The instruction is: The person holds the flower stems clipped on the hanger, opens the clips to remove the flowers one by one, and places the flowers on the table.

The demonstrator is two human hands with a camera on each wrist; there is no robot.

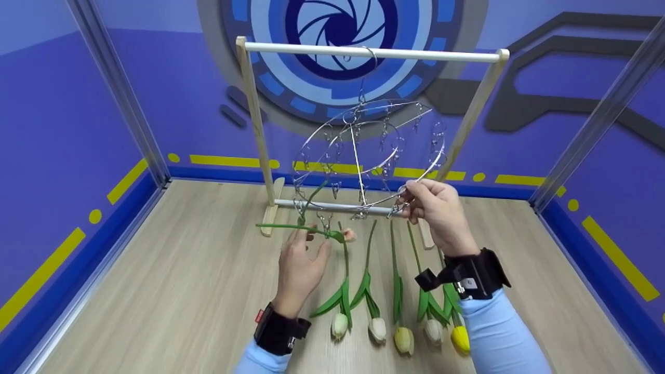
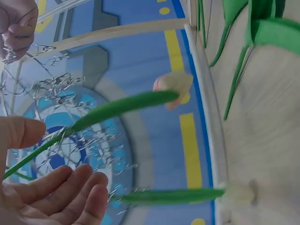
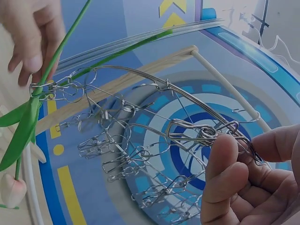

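A round wire clip hanger (image 1: pixel 357 161) hangs tilted from the wooden rack. My right hand (image 1: pixel 441 213) holds its near right rim, pinching a wire clip (image 3: pixel 197 133) between thumb and fingers. A pink tulip (image 1: pixel 349 235) is caught in a clip at the near left rim, its stem lying sideways in the head view. Just below that stem, my left hand (image 1: pixel 301 265) has its fingers loosely spread and its thumb apart; the left wrist view shows nothing gripped in the palm. Another green stem (image 1: pixel 311 200) hangs beside it, its blurred pale bloom (image 2: pixel 239 194) lower down.
Several tulips lie in a row on the wooden table (image 1: pixel 182 291), with white blooms (image 1: pixel 377 330) and a yellow one (image 1: pixel 460 340) toward me. The rack's top rod (image 1: pixel 441 54) and side posts frame the hanger. Blue printed walls (image 1: pixel 171 93) stand behind and at both sides.
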